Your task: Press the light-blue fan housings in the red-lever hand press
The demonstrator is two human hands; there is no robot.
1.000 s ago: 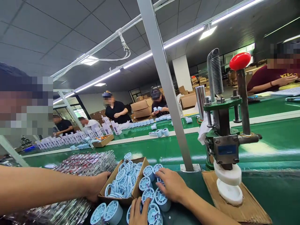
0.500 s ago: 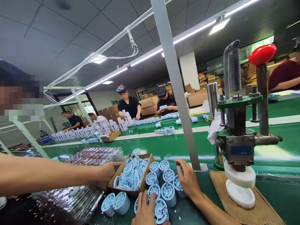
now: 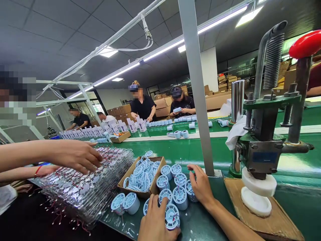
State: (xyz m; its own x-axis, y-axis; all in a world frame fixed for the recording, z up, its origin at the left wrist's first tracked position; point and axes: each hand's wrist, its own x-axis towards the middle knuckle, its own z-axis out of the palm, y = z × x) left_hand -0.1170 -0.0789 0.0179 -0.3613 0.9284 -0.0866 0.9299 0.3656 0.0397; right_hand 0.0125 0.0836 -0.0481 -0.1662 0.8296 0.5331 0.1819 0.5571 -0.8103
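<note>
Several light-blue round plastic housings [image 3: 180, 197], with spoked tops and thin wires, stand grouped on the green bench. At the near side of the group, my left hand [image 3: 154, 217] curls around a housing [image 3: 172, 217], fingers on its far left and thumb at its near edge. My right hand [image 3: 202, 187] rests along the group's right side, fingers apart and slightly bent. It touches or nearly touches the housing [image 3: 190, 190] there; the exact contact is hidden. Two more housings [image 3: 130, 203] stand apart to the left, by a cardboard box [image 3: 150, 192] of light-blue rings [image 3: 141, 175].
A hand press [image 3: 263, 157] with a red knob and white pads stands right on a cardboard sheet [image 3: 281, 227]. Left lies a stack of clear trays [image 3: 100, 180] with wired parts, under a co-worker's hand [image 3: 80, 155]. A grey post [image 3: 198, 83] rises behind; people sit across the green conveyor [image 3: 175, 147].
The co-worker's hand has left the cardboard box and now hovers over the clear trays. My view has shifted slightly; my hands have stayed at the housings.
</note>
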